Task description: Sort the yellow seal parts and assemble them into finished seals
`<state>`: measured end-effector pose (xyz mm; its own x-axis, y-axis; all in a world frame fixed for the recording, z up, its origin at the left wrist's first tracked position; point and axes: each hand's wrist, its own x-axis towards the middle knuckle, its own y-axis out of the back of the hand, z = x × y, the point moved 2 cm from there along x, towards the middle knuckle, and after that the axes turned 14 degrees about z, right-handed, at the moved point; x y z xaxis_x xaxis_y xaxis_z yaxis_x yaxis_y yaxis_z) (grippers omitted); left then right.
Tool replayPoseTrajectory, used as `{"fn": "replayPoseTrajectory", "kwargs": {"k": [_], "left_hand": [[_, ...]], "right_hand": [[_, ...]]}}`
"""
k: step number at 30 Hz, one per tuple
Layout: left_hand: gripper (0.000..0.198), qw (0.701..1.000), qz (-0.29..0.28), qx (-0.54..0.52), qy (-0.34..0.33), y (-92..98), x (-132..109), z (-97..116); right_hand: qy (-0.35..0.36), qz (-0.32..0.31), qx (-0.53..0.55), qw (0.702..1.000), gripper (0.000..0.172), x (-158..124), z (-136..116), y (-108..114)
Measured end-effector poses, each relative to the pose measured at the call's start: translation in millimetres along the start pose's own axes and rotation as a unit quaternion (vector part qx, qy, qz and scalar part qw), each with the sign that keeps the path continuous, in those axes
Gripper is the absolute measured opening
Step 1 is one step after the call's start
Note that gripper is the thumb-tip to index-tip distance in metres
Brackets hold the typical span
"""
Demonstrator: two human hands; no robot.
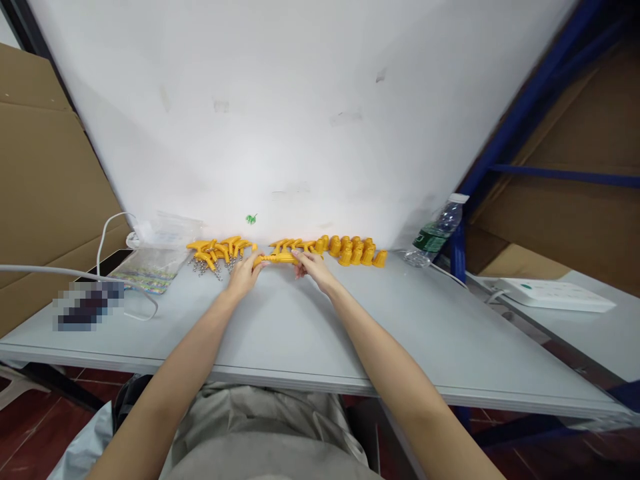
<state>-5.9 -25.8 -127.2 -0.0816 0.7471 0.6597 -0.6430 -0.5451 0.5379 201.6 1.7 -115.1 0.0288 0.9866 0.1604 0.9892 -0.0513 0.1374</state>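
Note:
In the head view, a long yellow plastic piece (281, 258) lies level between my two hands, just above the table. Ridges show near its left end. My left hand (245, 276) is closed around that left end, and my right hand (313, 268) pinches the other end; the fingers partly cover both ends. Behind it stand several yellow handle-shaped parts (295, 245). To the left of my left hand is a cluster of yellow handles with metal ends (213, 253). Several yellow cup-like parts (357, 252) stand in rows to the right of my right hand.
The grey table (295, 333) meets a white panel (300, 133) at the back. A clear plastic bag (155, 267), a white cable (103, 243) and a blurred-out object (87, 307) lie left. A plastic bottle (436, 233) leans right, near a white power strip (557, 295).

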Motion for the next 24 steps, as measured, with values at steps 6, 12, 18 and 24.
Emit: {"fn": "replayPoseTrajectory", "kwargs": {"k": [6, 12, 18, 24], "left_hand": [[0.026, 1.000, -0.003, 0.006, -0.004, 0.3, 0.7, 1.3], [0.027, 1.000, -0.001, 0.012, 0.004, 0.1, 0.2, 0.3], [0.029, 1.000, 0.005, 0.001, 0.004, -0.6, -0.2, -0.9], [0.028, 1.000, 0.003, 0.004, -0.014, -0.9, -1.1, 2.2]], "right_hand": [[-0.029, -0.037, 0.004, 0.999, 0.044, -1.9, -2.7, 3.2], [0.006, -0.067, 0.030, 0.997, 0.042, -7.2, -11.5, 7.2], [0.019, -0.039, 0.024, 0.999, 0.050, -7.0, -9.9, -0.2], [-0.002, -0.015, 0.027, 1.000, 0.057, -4.6, -1.6, -8.4]]}}
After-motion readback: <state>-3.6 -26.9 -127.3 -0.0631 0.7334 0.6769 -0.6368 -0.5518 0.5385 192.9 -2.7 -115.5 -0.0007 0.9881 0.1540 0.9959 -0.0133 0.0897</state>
